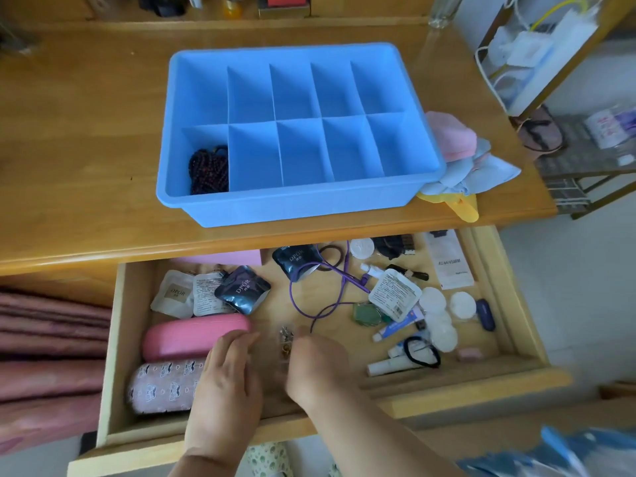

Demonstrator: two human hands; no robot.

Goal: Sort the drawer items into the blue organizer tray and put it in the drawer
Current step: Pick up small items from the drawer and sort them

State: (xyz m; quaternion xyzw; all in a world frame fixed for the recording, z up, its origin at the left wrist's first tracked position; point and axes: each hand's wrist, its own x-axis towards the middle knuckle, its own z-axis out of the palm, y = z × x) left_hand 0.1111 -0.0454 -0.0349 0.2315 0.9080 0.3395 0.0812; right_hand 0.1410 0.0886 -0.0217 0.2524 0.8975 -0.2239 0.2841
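Both hands are down in the open drawer [117, 342], meeting over a small clear box of tiny metal pieces [285, 342] near the drawer's front middle. The right hand [318, 368] has its fingers curled toward the box, but motion blur hides the fingertips; cannot tell whether it actually grasps the box. The left hand [229, 380] lies just left of the box, fingers extended and relaxed, fingertips touching the end of a plain pink glasses case [192, 335]; no grip visible. Just nearer than that case, partly under the left hand, sits a patterned pink case [161, 385]. Beyond the left hand: white sachets [173, 294] and a dark DPOR pouch [242, 289]; a second dark pouch [296, 261] lies farther back. Beyond the right hand runs a purple cable [321, 290]. To the right of the hands: a white square packet [395, 294], cotton pads [442, 321], small tubes [395, 327], a black hair tie [421, 352]. Well beyond the hands, on the desk top [86, 139] above the drawer, stands the blue organizer tray [296, 204], upright, ten compartments; only its near-left compartment is filled, with dark beads [209, 172]. Cloths [457, 156] touch the tray's right side.
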